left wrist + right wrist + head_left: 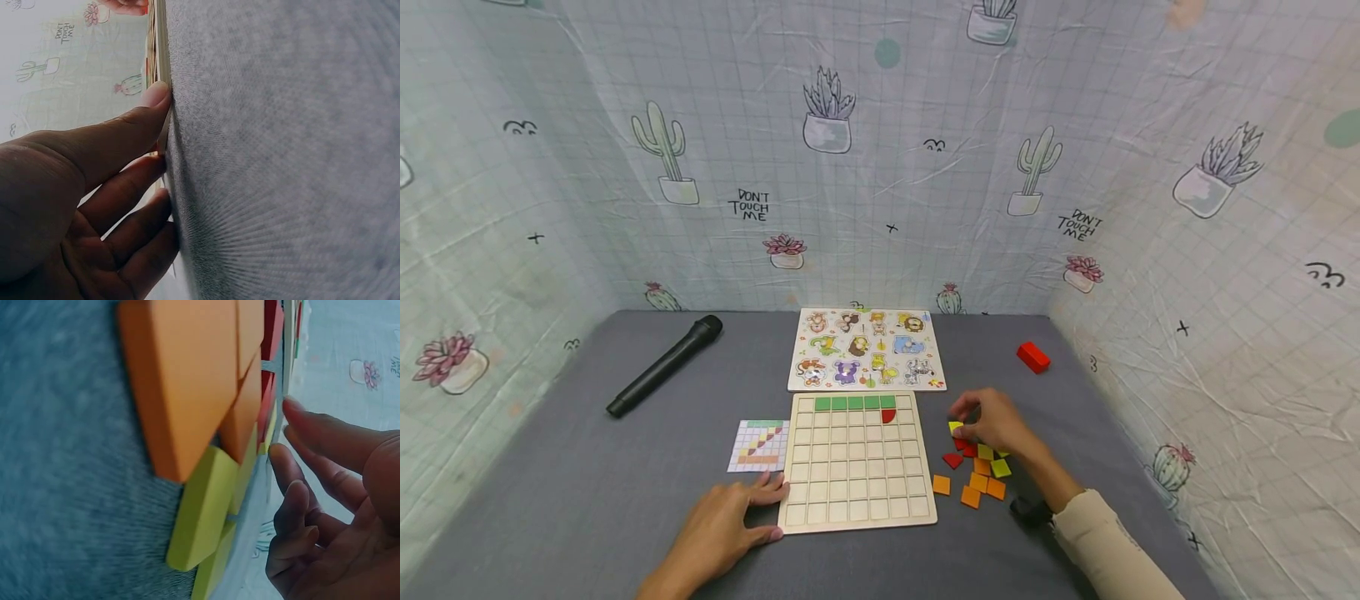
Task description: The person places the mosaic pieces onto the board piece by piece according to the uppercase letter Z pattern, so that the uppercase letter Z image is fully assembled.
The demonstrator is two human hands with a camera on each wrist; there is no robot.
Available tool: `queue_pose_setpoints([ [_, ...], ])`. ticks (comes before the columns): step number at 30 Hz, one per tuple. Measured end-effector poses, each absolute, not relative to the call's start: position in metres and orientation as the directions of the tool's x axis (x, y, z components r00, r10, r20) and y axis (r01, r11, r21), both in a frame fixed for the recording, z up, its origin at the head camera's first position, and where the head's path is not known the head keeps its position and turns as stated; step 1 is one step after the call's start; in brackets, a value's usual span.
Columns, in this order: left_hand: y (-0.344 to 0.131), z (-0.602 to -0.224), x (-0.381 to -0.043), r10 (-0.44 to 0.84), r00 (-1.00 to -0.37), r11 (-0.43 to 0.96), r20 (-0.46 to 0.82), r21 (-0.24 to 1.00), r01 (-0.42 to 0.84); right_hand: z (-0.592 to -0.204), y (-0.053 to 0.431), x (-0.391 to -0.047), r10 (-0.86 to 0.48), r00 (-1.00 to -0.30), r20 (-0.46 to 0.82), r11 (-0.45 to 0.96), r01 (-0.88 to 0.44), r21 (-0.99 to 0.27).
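My left hand [722, 521] rests on the table with its thumb and index fingertip touching the left edge of a wooden grid board [859, 473]. In the left wrist view, the thumb [122, 140] and fingers press at the board's side. A row of green square tiles [856, 403] fills part of the top row, with a red quarter-round tile [889, 416] below its right end. My right hand [996, 421] hovers at the loose tiles, thumb and fingertips spread around a yellow tile [955, 427]; a gap shows between them in the right wrist view.
Several orange tiles [971, 497] and a few red ones [952, 460] lie right of the board. A printed pattern card [758, 448] lies left of it. An animal puzzle board [867, 350], a black microphone [664, 367] and a red block [1033, 357] are farther back.
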State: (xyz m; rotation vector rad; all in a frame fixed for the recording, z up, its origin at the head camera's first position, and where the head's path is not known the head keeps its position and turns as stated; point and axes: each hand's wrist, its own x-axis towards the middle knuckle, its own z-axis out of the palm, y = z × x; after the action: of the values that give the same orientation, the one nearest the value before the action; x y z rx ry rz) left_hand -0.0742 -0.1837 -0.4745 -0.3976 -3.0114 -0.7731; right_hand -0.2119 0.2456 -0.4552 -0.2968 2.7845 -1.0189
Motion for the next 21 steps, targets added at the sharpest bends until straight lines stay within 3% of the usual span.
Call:
queue_pose_setpoints([
  [12, -0.1841, -0.4737, -0.0744, 0.246, -0.965, 0.837, 0.092, 0.481, 0.259, -0.4581, 0.2465, -0.2158, -0.229, -0.968, -0.101, 0.793, -0.126, -0.596],
  [21, -0.1841, -0.4736, -0.0747, 0.248, -0.966, 0.84, 0.08, 0.478, 0.255, -0.4565, 0.2434, -0.2172, -0.293, -0.952, -0.087, 0.767, -0.18, -0.616],
])
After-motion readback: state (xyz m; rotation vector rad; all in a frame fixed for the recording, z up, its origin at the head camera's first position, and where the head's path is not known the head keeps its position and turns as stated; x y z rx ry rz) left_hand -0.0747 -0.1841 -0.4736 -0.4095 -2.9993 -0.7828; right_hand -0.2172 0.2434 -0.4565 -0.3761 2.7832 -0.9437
